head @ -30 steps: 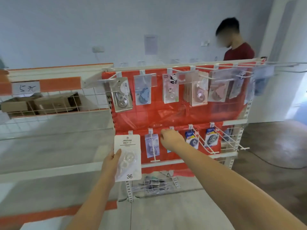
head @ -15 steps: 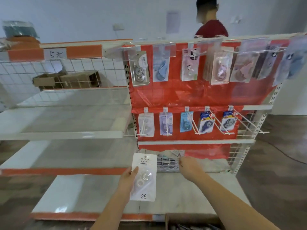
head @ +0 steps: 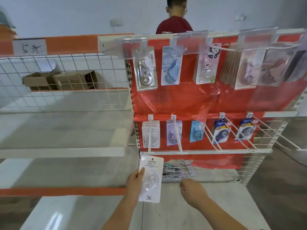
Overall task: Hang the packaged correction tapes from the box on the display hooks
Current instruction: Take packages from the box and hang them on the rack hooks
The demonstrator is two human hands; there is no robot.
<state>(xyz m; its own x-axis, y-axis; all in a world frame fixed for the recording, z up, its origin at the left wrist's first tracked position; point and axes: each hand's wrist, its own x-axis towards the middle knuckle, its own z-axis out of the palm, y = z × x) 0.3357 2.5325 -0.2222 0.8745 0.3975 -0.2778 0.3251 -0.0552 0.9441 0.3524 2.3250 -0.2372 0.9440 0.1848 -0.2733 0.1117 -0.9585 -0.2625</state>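
Note:
My left hand (head: 135,183) holds a white carded correction tape (head: 150,179) marked 36, upright, just below the lower rail of the red display. Straight above it, matching white packs (head: 150,134) hang on the lower left hook (head: 150,135). My right hand (head: 192,191) hangs beside the pack with fingers loosely curled and nothing in it. More packaged tapes hang on the other lower hooks, such as a purple one (head: 174,132), and along the top row (head: 171,65). The box is out of view.
A wire basket (head: 179,171) with loose items sits under the lower rail. White shelves (head: 63,151) and a wire grid panel with cardboard boxes (head: 61,80) stand to the left. A person in a red shirt (head: 174,24) stands behind the display. Long bare hooks (head: 272,138) jut out at the right.
My right hand has come down from the lower hooks to beside the held pack. My left hand with the pack has dropped below the rail, and my view has pulled back and tilted.

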